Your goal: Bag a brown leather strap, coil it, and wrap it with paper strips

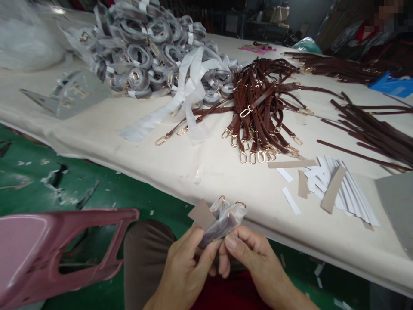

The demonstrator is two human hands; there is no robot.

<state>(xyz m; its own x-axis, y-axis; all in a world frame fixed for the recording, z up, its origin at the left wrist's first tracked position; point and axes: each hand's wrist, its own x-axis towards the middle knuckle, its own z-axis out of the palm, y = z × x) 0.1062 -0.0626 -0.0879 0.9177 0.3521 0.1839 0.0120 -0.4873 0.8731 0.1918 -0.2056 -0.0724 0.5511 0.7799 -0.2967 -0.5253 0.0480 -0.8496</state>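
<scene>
My left hand (187, 269) and my right hand (254, 262) meet over my lap, both closed on a folded brown strap wrapped in clear plastic (222, 221), its two gold clasps sticking up. A small brown card piece (202, 214) is pinched against the bundle by my left fingers. On the cream-covered table (206, 168) ahead lies a heap of bare brown straps with gold clasps (258, 112). Behind it to the left is a big pile of wrapped strap bundles (151, 51). White strips and brown card pieces (325, 183) lie to the right.
Clear plastic sleeves (190, 94) trail from the wrapped pile. Long dark straps (371, 129) lie at the right, and another person (364, 34) sits at the far right corner. A pink plastic chair (58, 249) stands at my left on the green floor (97, 189).
</scene>
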